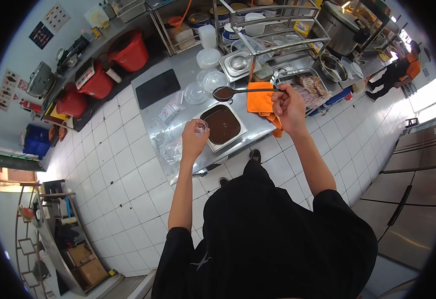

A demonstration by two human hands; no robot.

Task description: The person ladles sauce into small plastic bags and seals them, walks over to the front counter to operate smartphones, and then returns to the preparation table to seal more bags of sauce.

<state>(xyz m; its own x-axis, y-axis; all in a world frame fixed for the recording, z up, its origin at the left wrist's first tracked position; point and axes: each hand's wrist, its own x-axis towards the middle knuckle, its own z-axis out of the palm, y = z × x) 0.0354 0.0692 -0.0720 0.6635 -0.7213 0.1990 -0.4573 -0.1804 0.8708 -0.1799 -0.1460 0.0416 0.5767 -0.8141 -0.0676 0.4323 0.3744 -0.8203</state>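
Note:
My right hand (pixel 290 107) grips the end of a long dark-handled ladle (pixel 223 93). Its bowl, filled with brown sauce, is held above the far side of a square metal pan (pixel 243 130). Dark brown sauce (pixel 223 124) fills much of that pan. At the pan's left edge, my left hand (pixel 195 139) is closed around a small clear plastic cup (pixel 200 128). Whether anything is in the cup I cannot make out. Beneath the ladle's handle lies an orange cloth (pixel 260 101) on the steel table (pixel 154 130).
Stacked clear lids (pixel 214 80), a black flat board (pixel 157 88) and plastic bags (pixel 170 110) lie on the table. Farther right are a tray of packaged food (pixel 310 87) and a metal rack (pixel 278 27). Red bins (pixel 127 50) stand left. Another person (pixel 400 70) is at far right.

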